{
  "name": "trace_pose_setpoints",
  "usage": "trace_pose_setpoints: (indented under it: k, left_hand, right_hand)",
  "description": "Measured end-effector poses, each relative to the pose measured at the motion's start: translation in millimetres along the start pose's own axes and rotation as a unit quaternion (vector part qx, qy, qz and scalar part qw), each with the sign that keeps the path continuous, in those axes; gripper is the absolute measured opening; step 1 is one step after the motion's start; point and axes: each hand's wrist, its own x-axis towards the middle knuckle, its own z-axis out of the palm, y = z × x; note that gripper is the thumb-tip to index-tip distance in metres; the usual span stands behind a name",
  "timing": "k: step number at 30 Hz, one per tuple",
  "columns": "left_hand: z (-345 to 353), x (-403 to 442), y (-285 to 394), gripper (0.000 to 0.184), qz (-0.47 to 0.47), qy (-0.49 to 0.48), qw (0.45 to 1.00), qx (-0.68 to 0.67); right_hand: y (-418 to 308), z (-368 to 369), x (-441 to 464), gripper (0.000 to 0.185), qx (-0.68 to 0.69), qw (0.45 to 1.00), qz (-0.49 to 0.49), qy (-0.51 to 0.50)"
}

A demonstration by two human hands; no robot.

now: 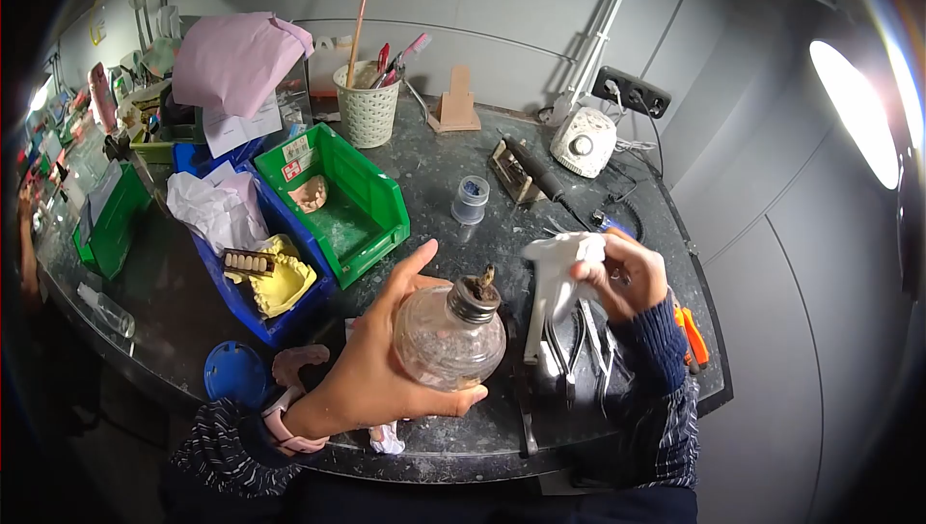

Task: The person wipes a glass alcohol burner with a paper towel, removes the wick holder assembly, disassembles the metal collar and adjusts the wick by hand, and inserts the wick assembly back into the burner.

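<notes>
We count one metal-capped jar (449,343), one white cloth (564,263), two green bins (365,246). Near the table's back edge (413,128), one woven cup (367,116).

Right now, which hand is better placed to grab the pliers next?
Probably the right hand: it appears nearer the pliers, though holding a white cloth or tissue. The left hand holds the glass bottle.

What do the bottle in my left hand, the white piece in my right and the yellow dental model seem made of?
Bottle: probably glass, glossy; see-through body with glints. Its cap looks metal, by its grey sheen.

White piece: soft and matte, by its loose folds; cloth or tissue, I can't tell which.

Yellow dental model: perhaps plaster, by its opaque, dull surface.
</notes>
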Motion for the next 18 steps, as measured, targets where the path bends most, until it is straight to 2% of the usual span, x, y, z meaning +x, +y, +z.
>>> trace_pose_setpoints:
  k: [2, 5, 6, 7, 9, 11, 17, 18]
  left_hand:
    - [0.6, -0.7, 0.4, 0.119, 0.003, 0.007, 1.0, -0.001]
    - [5.0, -0.4, 0.3, 0.118, 0.028, 0.021, 0.999, 0.002]
    - [6.6, -0.1, 0.3, 0.118, 0.04, 0.028, 0.999, 0.005]
    - [8.5, 0.5, 1.0, 0.119, 0.052, 0.035, 0.998, 0.015]
    - [12.0, 0.1, 2.8, 0.12, 0.071, 0.046, 0.996, 0.038]
    - [13.1, -1.0, 2.7, 0.123, 0.074, 0.03, 0.996, 0.035]
    - [20.5, -3.0, 5.8, 0.123, 0.08, 0.02, 0.996, 0.044]
    - [20.6, -3.1, 5.5, 0.123, 0.078, 0.023, 0.996, 0.044]
  right_hand:
    - [40.7, 1.3, 4.6, 0.025, -0.127, 0.992, -0.025, 0.015]
    - [52.2, 14.0, -5.2, 0.039, -0.313, 0.945, -0.036, 0.083]
    - [31.1, 9.6, -4.3, 0.049, -0.256, 0.963, -0.076, 0.036]
    - [11.3, 10.1, -1.9, 0.043, -0.11, 0.99, -0.092, 0.005]
    - [-29.1, 21.0, -9.0, 0.038, 0.109, 0.99, -0.089, -0.02]
    - [-51.6, 30.4, -16.4, 0.047, 0.135, 0.985, -0.103, -0.038]
    - [-48.5, 44.4, -26.6, 0.049, 0.166, 0.983, -0.082, -0.023]
    - [-49.2, 43.3, -27.9, 0.054, 0.172, 0.982, -0.067, -0.042]
